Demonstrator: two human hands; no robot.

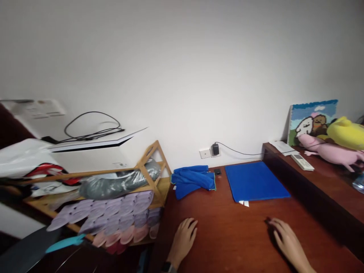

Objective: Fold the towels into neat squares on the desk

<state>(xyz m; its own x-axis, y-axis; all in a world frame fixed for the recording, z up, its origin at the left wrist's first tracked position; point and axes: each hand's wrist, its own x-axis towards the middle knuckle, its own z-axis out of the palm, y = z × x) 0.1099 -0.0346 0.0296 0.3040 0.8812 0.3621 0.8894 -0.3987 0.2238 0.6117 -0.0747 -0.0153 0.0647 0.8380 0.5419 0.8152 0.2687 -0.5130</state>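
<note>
My left hand (184, 239) rests on the brown wooden tabletop (227, 239), its fingers loosely stretched and holding nothing. Farther back from it lies a crumpled blue cloth (193, 180). My right hand (287, 239) lies on the same tabletop, fingers extended and apart, with nothing seen in them; a small dark spot at its fingertips is too blurred to make out. Behind this hand a second blue cloth (256, 181) is spread flat, a white tag at its front edge. Neither hand touches a cloth.
A raised ledge on the right holds a white remote control (303, 162), a pink plush toy (332, 149), a yellow plush toy (345, 132) and a picture (311, 119). A black plug (215, 149) with a cable sits in the wall. Left stands a wooden rack (155, 178) with several slippers (119, 206).
</note>
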